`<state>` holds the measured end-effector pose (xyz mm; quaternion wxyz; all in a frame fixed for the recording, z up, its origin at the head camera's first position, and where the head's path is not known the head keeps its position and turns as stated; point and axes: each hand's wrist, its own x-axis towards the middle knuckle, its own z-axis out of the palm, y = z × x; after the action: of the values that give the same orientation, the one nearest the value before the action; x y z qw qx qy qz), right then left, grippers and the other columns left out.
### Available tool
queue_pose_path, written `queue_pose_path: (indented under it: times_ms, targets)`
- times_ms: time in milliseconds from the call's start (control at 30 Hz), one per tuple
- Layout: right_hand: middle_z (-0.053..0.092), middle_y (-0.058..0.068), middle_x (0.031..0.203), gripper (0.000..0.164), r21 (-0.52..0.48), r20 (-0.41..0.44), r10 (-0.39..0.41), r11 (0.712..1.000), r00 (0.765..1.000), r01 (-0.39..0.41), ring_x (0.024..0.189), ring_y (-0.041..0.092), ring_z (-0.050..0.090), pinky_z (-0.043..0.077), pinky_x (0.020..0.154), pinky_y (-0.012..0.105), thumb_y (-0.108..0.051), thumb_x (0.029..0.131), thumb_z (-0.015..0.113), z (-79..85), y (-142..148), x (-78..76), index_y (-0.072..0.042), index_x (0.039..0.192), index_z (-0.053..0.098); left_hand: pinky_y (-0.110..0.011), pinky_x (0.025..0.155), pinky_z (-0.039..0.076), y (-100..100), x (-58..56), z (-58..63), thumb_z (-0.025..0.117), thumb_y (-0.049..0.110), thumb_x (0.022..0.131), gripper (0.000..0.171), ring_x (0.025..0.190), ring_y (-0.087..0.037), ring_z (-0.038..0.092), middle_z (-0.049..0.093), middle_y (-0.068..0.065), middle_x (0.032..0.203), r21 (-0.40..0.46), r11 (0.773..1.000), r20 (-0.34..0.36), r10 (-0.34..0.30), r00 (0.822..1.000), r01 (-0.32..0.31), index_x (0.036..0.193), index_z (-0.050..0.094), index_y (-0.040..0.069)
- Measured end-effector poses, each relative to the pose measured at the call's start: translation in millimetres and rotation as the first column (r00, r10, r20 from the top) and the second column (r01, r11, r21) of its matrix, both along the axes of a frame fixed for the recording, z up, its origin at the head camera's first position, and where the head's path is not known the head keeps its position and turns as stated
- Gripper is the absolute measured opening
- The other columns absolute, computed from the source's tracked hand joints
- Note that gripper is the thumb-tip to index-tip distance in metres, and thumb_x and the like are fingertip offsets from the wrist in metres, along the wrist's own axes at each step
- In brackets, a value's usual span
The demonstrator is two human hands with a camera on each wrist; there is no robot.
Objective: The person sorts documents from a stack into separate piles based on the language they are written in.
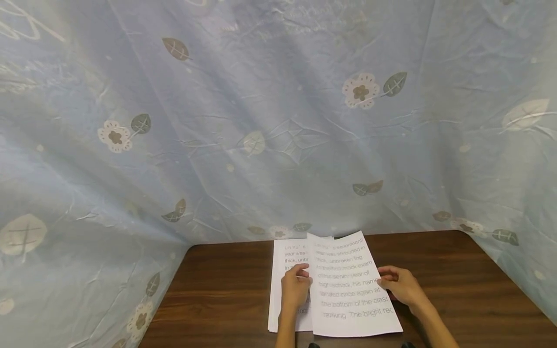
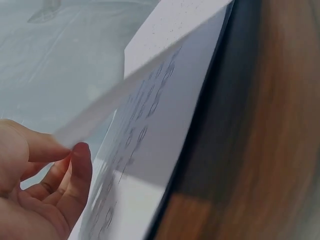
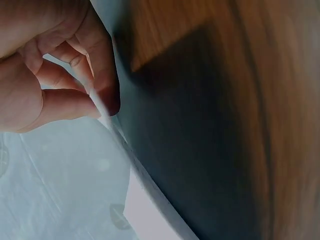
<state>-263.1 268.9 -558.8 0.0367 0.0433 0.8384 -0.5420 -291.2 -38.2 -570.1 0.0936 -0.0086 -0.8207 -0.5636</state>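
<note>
A white paper sheet [image 1: 353,309] with large printed English text is raised over the right part of a paper stack [image 1: 277,295] that bears similar text. My left hand [image 1: 295,287] pinches the sheet's left edge between thumb and fingertips, as the left wrist view shows. At the opposite edge, my right hand [image 1: 402,287] pinches the paper between thumb and fingers. The sheet's upper edge bends slightly. In the left wrist view, printed lines show on the paper below the lifted one. Whether more than one sheet is held, I cannot tell.
Both papers are over a dark brown wooden table [image 1: 217,290] with rounded far corners. A pale blue cloth [image 1: 270,183] with flower and leaf prints hangs behind the table and along its sides. Two small dark objects show at the bottom edge of the head view.
</note>
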Motion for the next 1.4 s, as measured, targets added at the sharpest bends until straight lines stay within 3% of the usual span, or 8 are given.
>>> queue_pose_path:
  times_ms: [300, 667, 1067, 1400]
  targets:
    - [0.073, 0.015, 0.111, 0.051, 0.014, 0.031, -0.008, 1.000, 0.999, 0.007, 0.090, 0.021, 0.070, 0.063, 0.075, 0.038, -0.009, 0.102, 0.068, -0.1, 31, 7.7, 0.012, 0.146, 0.054, -0.019, 0.064, 0.053, 28, 7.6, 0.3, 0.072, -0.004, 0.088, 0.038, 0.075, -0.007, 0.064, 0.072, -0.006, 0.096, 0.069, 0.997, 0.050, -0.038, 0.998, 0.035, 0.125, 0.076, 0.003]
    - [0.074, 0.014, 0.114, 0.055, 0.027, 0.081, -0.015, 1.000, 0.997, 0.013, 0.091, 0.022, 0.072, 0.063, 0.077, 0.042, -0.011, 0.103, 0.068, 1.2, 68, 18.1, 0.013, 0.148, 0.050, -0.018, 0.062, 0.050, 63, 14.5, -3.9, 0.073, -0.005, 0.086, 0.039, 0.071, -0.005, 0.061, 0.072, -0.005, 0.095, 0.110, 0.993, 0.063, -0.056, 0.996, 0.049, 0.124, 0.076, 0.003]
    - [0.071, 0.024, 0.124, 0.059, 0.054, 0.117, 0.018, 0.998, 0.993, -0.024, 0.097, 0.024, 0.074, 0.064, 0.081, 0.048, -0.016, 0.104, 0.069, 1.6, 108, 23.2, 0.015, 0.149, 0.046, -0.019, 0.064, 0.050, 99, 22.2, -2.2, 0.075, -0.007, 0.086, 0.038, 0.074, -0.003, 0.062, 0.070, 0.000, 0.093, 0.139, 0.988, 0.056, -0.075, 0.996, 0.067, 0.122, 0.077, 0.006]
    - [0.074, 0.013, 0.116, 0.059, 0.052, 0.125, 0.035, 0.998, 0.992, -0.041, 0.095, 0.022, 0.073, 0.064, 0.081, 0.045, -0.016, 0.104, 0.067, 3.8, 126, 29.4, 0.015, 0.149, 0.045, -0.018, 0.065, 0.051, 119, 27.1, -3.2, 0.076, -0.007, 0.086, 0.037, 0.072, 0.001, 0.061, 0.066, 0.006, 0.088, 0.147, 0.986, 0.049, -0.087, 0.995, 0.079, 0.120, 0.077, 0.007]
